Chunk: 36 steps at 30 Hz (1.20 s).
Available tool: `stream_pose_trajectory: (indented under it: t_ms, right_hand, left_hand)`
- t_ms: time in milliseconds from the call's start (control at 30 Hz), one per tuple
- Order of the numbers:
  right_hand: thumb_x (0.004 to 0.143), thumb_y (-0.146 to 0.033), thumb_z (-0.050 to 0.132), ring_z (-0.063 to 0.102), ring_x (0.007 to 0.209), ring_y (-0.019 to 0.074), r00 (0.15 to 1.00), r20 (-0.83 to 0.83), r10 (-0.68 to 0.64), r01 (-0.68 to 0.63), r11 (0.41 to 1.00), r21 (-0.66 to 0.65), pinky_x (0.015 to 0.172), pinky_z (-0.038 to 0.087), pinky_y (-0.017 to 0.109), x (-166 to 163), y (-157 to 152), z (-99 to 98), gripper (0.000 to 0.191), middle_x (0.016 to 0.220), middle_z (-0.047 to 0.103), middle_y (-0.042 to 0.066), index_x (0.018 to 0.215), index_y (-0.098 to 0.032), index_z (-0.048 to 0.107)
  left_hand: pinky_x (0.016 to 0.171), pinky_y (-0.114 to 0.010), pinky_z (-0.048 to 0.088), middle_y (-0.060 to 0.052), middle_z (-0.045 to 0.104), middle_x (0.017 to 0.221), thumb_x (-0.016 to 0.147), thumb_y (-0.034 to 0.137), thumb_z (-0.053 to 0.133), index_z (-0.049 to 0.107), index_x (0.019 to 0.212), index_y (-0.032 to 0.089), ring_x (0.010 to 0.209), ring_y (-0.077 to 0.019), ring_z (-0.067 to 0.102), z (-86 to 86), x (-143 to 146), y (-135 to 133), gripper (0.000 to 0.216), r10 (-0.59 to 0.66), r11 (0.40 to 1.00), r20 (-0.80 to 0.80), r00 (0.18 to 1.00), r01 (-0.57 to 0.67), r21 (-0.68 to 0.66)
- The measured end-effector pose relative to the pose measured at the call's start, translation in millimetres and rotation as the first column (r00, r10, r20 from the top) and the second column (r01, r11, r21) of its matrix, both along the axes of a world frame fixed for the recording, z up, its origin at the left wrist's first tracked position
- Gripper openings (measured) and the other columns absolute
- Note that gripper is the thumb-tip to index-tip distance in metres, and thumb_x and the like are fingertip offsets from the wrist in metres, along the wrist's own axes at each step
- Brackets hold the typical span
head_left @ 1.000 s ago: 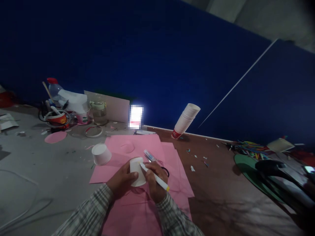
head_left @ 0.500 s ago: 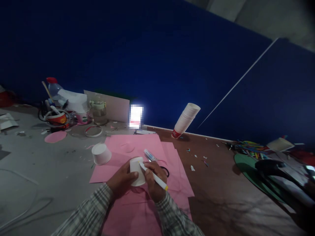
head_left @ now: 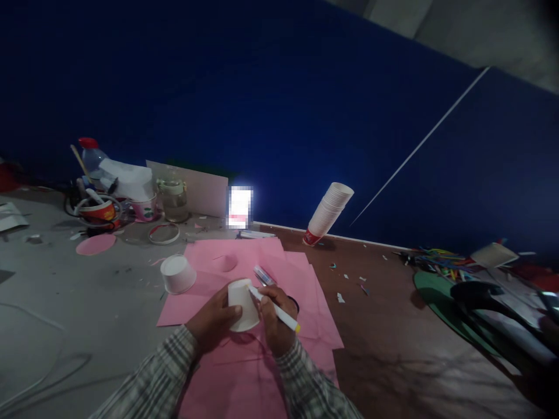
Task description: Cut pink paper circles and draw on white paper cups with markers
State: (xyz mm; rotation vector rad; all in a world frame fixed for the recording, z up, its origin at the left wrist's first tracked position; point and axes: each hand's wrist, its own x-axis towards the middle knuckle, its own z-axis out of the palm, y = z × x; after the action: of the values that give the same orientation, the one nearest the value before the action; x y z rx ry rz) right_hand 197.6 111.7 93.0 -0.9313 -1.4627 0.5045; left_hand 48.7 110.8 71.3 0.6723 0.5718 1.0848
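Observation:
A white paper cup, bottom up, is gripped at its left side by my left hand. My right hand pinches a white marker with a yellow end, its tip at the cup's upper right. Both hands are over a pile of pink paper sheets. Partly behind my right hand lie a clear-and-white tube-like item and a black scissor-like loop. To the left, another white paper cup stands upside down at the paper's edge.
A leaning stack of paper cups stands by the blue wall. At back left are a red cup of tools, a glass jar, a tape ring and a pink paper disc. A green disc lies right.
The marker tip stays near the cup's upper right, and my right hand has shifted slightly to the right. The whole view has drifted a little; both holds are unchanged.

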Motion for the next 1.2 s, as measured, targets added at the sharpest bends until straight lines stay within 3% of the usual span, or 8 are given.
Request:
stream_pose_trajectory:
  t_ms: [333,733,967,1200]
  right_hand:
    - [0.086,-0.024,0.051,0.065,0.059,0.0180,0.999,-0.039,-0.009,0.006,0.998,-0.067,0.053,0.052,0.028,1.9,2.5,-3.3,0.018,0.070,0.069,0.004,0.083,-0.018,0.068]
    - [0.085,-0.023,0.051,0.063,0.059,0.0168,0.996,-0.081,0.048,-0.060,0.987,-0.146,0.053,0.051,0.027,3.9,2.7,-7.3,0.018,0.070,0.067,0.003,0.084,-0.018,0.068]
    - [0.085,-0.024,0.052,0.061,0.057,0.0162,0.987,-0.147,0.066,-0.087,0.986,-0.144,0.052,0.050,0.027,4.0,0.3,-7.8,0.017,0.068,0.066,0.003,0.083,-0.019,0.068]
    - [0.087,-0.023,0.052,0.068,0.073,0.0206,0.989,-0.078,0.127,-0.131,0.990,-0.048,0.065,0.054,0.033,1.5,-7.2,-9.1,0.017,0.084,0.071,0.007,0.091,-0.020,0.068]
  left_hand:
    - [0.072,-0.031,0.049,-0.013,0.069,0.109,0.067,0.027,0.083,0.056,0.128,0.017,0.092,-0.0255,0.066,-6.3,-4.9,1.3,0.068,-0.015,0.999,-0.004,1.000,0.015,0.037]
    - [0.074,-0.031,0.050,-0.015,0.069,0.111,0.068,0.027,0.082,0.051,0.134,0.017,0.092,-0.0262,0.066,-12.5,-7.6,3.5,0.074,-0.026,0.999,0.003,1.000,0.026,0.034]
    - [0.070,-0.030,0.051,-0.015,0.069,0.110,0.068,0.027,0.082,0.053,0.132,0.017,0.090,-0.0266,0.067,-12.2,-7.7,4.9,0.071,-0.034,0.999,0.013,0.999,0.033,0.042]
    - [0.068,-0.032,0.052,-0.015,0.069,0.107,0.069,0.028,0.082,0.055,0.128,0.016,0.082,-0.0244,0.068,-10.8,-5.9,4.3,0.066,-0.043,0.997,0.019,0.999,0.042,0.057]
